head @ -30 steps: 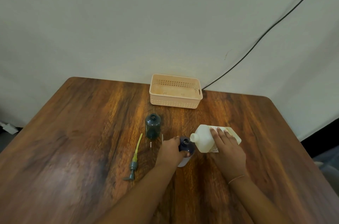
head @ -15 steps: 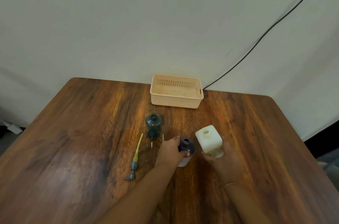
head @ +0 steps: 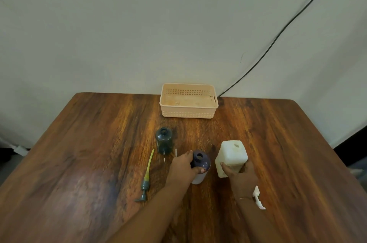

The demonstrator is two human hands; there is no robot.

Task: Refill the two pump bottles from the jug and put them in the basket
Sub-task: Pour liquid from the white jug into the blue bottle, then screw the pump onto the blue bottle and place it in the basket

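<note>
My left hand point(head: 183, 166) grips a dark purple bottle point(head: 200, 163) that stands upright with its neck open. To its right my right hand point(head: 241, 177) holds the white jug point(head: 232, 155) upright, its open mouth facing up. A second dark bottle point(head: 163, 140) stands uncapped a little farther back and left, untouched. A grey pump head with a yellow-green tube point(head: 146, 178) lies flat on the table left of my left arm. A white pump head point(head: 258, 200) lies by my right wrist, partly hidden. The beige basket point(head: 188, 112) sits at the table's far edge with nothing in it.
The wooden table point(head: 79, 153) stands against a pale wall. A black cable point(head: 278, 34) runs down the wall to the table behind the basket's right end. A thin clear tube point(head: 176, 152) lies between the two bottles.
My right hand has tipped the jug back from a pouring tilt over the purple bottle to upright and drawn it right. My left hand has kept its hold on the bottle.
</note>
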